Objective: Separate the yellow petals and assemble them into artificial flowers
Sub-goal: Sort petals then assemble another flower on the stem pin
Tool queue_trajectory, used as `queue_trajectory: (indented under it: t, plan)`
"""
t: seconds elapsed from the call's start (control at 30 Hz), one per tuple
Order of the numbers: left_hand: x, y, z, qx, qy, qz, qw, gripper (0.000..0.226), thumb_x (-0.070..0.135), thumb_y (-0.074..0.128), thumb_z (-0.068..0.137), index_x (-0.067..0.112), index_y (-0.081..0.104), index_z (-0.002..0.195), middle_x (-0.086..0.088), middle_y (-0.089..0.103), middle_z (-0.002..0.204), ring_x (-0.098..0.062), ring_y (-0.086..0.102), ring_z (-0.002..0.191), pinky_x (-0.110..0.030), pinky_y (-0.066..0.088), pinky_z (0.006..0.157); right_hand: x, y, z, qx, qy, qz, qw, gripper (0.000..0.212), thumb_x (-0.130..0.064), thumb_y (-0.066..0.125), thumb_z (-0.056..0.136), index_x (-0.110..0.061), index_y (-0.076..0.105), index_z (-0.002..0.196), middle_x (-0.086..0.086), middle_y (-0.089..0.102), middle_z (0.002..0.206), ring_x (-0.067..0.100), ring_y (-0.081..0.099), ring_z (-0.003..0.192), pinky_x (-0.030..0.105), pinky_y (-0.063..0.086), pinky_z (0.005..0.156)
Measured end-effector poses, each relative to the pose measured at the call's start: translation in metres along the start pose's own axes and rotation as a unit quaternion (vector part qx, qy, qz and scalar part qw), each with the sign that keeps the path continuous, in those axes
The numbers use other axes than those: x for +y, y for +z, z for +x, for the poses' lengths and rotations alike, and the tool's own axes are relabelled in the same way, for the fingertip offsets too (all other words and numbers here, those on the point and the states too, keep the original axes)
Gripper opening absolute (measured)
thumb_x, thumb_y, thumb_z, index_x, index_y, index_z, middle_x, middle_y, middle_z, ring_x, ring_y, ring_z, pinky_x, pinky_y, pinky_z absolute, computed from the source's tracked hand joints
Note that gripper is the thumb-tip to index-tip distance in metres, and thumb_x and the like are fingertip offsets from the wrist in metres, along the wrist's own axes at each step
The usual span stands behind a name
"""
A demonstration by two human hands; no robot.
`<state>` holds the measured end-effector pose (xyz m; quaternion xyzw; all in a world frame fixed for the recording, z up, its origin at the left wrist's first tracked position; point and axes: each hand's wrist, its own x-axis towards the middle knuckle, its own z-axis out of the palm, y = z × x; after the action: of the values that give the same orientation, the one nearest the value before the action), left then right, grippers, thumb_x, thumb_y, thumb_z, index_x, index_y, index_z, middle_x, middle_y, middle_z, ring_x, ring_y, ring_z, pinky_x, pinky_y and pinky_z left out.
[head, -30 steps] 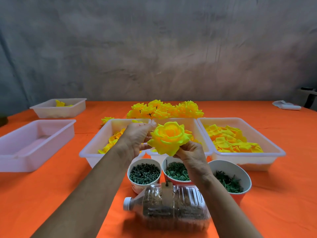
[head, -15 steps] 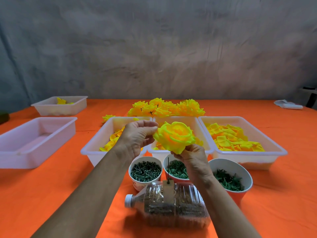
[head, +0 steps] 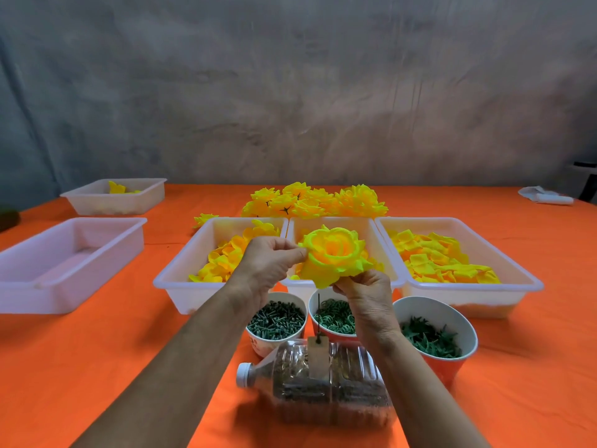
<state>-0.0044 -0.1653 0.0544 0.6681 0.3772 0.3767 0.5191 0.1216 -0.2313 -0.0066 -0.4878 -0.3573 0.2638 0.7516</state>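
Since half a second ago, both hands have carried the layered yellow fabric flower [head: 334, 255] slightly right, and it now tilts its open centre more toward the camera. It is held in the air above the middle white plastic tray [head: 381, 244], hiding most of that tray's contents. The left hand [head: 269, 263] pinches an outer petal at the flower's left edge between thumb and fingertips. The right hand [head: 368, 292] grips the flower from beneath with curled fingers; what it holds there is hidden by the petals. The left white tray [head: 181, 273] holds rounded yellow petals, partly covered by the left hand, and the right white tray [head: 504, 260] holds squarish, creased yellow petals. Behind them lies a heap of finished yellow flowers [head: 316, 200] on the orange cloth surface [head: 97, 350]. Three paper cups [head: 436, 334] hold small dark green plastic parts, too small to make out. A clear ribbed plastic bottle [head: 323, 383] lies on its side, with a thin dark wire [head: 319, 315] standing from it.
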Motion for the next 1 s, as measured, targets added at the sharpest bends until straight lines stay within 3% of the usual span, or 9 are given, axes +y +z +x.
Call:
queue_trajectory:
  t: [0.1,0.17,0.37,0.47,0.67,0.83,0.93,1.0]
  plan:
    - [0.0,0.0,0.0,0.035,0.021,-0.009,0.999,0.02,-0.001,0.071,0.079,0.011,0.059,0.068,0.0,0.057,0.067,-0.002,0.053,0.057,-0.006,0.04,0.047,0.0,0.0,-0.001,-0.014,-0.003,-0.029,0.999,0.024,0.011,0.065,0.077,-0.011,0.068,0.067,-0.004,0.064,0.054,0.007,0.055,0.055,0.026,0.046,0.063]
    - [0.0,-0.001,-0.001,0.053,0.04,0.011,0.998,0.021,-0.002,0.073,0.076,0.01,0.06,0.065,0.0,0.057,0.063,0.0,0.052,0.052,-0.004,0.038,0.044,0.0,0.0,-0.002,-0.029,0.001,-0.031,0.999,0.021,0.009,0.067,0.077,-0.012,0.07,0.071,0.0,0.066,0.059,0.008,0.058,0.058,0.023,0.049,0.062]
    - [-0.004,-0.003,0.005,0.074,0.067,0.054,0.994,0.022,0.005,0.072,0.08,0.011,0.058,0.064,-0.003,0.057,0.062,-0.012,0.05,0.057,-0.022,0.04,0.054,0.002,0.002,-0.001,-0.051,0.01,-0.055,0.997,0.023,0.007,0.068,0.078,-0.015,0.069,0.07,-0.004,0.066,0.055,0.005,0.059,0.054,0.02,0.051,0.058]
    - [-0.006,-0.002,0.007,0.051,0.057,0.046,0.996,0.022,0.003,0.064,0.087,0.011,0.056,0.067,-0.008,0.057,0.066,-0.016,0.051,0.056,-0.023,0.041,0.05,0.003,0.003,-0.002,-0.058,0.018,-0.056,0.997,0.02,0.004,0.069,0.079,-0.015,0.069,0.071,-0.004,0.067,0.057,0.006,0.06,0.054,0.023,0.052,0.061]
    - [-0.004,-0.006,0.008,0.019,0.066,0.045,0.997,0.013,0.003,0.068,0.083,0.009,0.064,0.072,-0.008,0.062,0.067,-0.013,0.054,0.053,-0.018,0.042,0.046,0.004,0.0,-0.003,-0.082,0.054,-0.035,0.995,0.017,0.001,0.069,0.08,-0.014,0.07,0.073,-0.001,0.069,0.061,0.008,0.061,0.058,0.025,0.052,0.064]
    - [-0.006,-0.007,0.013,0.081,0.076,0.109,0.988,0.015,0.001,0.071,0.08,0.008,0.064,0.068,-0.007,0.063,0.065,-0.015,0.056,0.055,-0.025,0.046,0.056,0.006,0.001,-0.003,-0.085,0.029,-0.063,0.994,0.023,0.003,0.071,0.077,-0.015,0.072,0.063,-0.001,0.067,0.058,0.009,0.058,0.056,0.027,0.051,0.064]
    - [-0.006,-0.006,0.01,0.086,0.053,0.052,0.993,0.013,0.005,0.071,0.081,0.01,0.066,0.07,-0.006,0.064,0.065,-0.014,0.056,0.055,-0.025,0.047,0.054,0.006,0.003,-0.004,-0.082,0.024,-0.051,0.995,0.026,0.001,0.072,0.076,-0.018,0.073,0.058,0.0,0.068,0.057,0.007,0.057,0.054,0.021,0.049,0.059]
    - [-0.003,-0.006,0.008,0.06,0.008,-0.031,0.998,0.009,0.005,0.068,0.083,0.009,0.067,0.075,-0.005,0.064,0.066,-0.012,0.056,0.053,-0.025,0.047,0.056,0.006,0.002,-0.005,-0.075,0.032,-0.03,0.996,0.022,0.002,0.071,0.076,-0.016,0.073,0.064,0.002,0.068,0.06,0.009,0.058,0.057,0.024,0.049,0.063]
